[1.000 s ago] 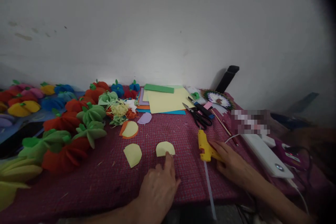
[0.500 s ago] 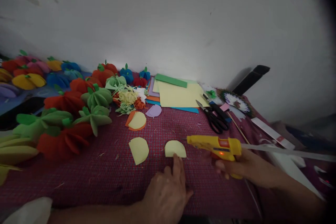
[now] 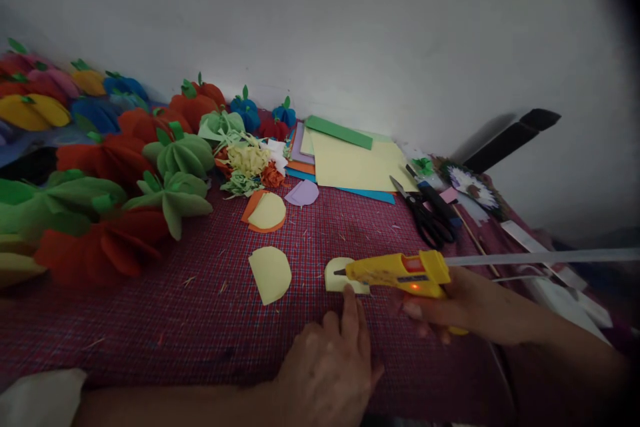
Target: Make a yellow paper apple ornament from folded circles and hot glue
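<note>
The pale yellow half-round cut-out (image 3: 334, 283) lies flat on the table (image 3: 210, 347), its straight edge towards me, and I take it as the landmark for everything else. My left hand (image 3: 333, 360) is just on the near side of it, loosely spread and gripping nothing, with the index fingertip pressing down on its straight edge. My right hand (image 3: 465, 310), to the right of the cut-out, is closed around the handle of a yellow glue gun (image 3: 395, 271). The gun's dark nozzle sits over the cut-out; I can't tell whether the tip touches the surface. A small orange light glows on the gun's side, and a long translucent glue stick (image 3: 540, 257) runs from its back, away from the cut-out.

Just left of the cut-out lies a second pale yellow piece (image 3: 273, 275). Beyond it to the left are a yellow piece overlapping an orange one (image 3: 269, 211), a lilac piece (image 3: 304, 193) and a heap of crinkled shreds (image 3: 247, 160). Straight beyond the cut-out rests a stack of coloured sheets (image 3: 357, 167) topped by a green strip (image 3: 340, 132). Beyond and to its right are black-handled scissors (image 3: 427, 221). Far to its left crowd colourful pumpkin-shaped ornaments (image 3: 183, 155).
</note>
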`<state>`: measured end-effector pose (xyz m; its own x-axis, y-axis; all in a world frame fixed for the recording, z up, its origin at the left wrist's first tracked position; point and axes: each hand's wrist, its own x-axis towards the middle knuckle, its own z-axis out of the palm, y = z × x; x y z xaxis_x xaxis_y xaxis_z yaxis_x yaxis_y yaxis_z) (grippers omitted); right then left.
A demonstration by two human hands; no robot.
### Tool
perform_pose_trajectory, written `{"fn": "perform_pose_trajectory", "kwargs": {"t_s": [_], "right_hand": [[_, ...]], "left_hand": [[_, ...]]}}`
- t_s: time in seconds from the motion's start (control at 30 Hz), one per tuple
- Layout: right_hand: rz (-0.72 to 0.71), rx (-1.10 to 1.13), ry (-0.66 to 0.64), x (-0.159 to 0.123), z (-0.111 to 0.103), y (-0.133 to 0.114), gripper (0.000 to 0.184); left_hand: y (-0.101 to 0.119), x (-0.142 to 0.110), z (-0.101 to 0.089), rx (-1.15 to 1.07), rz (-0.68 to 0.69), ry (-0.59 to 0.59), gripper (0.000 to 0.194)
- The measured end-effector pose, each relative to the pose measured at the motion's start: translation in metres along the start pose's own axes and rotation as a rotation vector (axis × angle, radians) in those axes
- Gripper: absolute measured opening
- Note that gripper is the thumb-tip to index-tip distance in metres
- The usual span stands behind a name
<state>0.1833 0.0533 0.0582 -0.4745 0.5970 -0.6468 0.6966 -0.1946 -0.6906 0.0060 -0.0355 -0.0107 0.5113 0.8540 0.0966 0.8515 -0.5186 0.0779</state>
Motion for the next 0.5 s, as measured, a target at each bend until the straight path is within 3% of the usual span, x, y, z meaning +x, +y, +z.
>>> {"fn": "perform_pose_trajectory", "kwargs": {"t_s": [0.5], "right_hand": [[0.027,-0.062,-0.042,-0.0005,0.0017,-0.0018,0.05]], "left_hand": [[0.0006,-0.0001,0.0023,-0.067,-0.027,-0.031,0.057]]}}
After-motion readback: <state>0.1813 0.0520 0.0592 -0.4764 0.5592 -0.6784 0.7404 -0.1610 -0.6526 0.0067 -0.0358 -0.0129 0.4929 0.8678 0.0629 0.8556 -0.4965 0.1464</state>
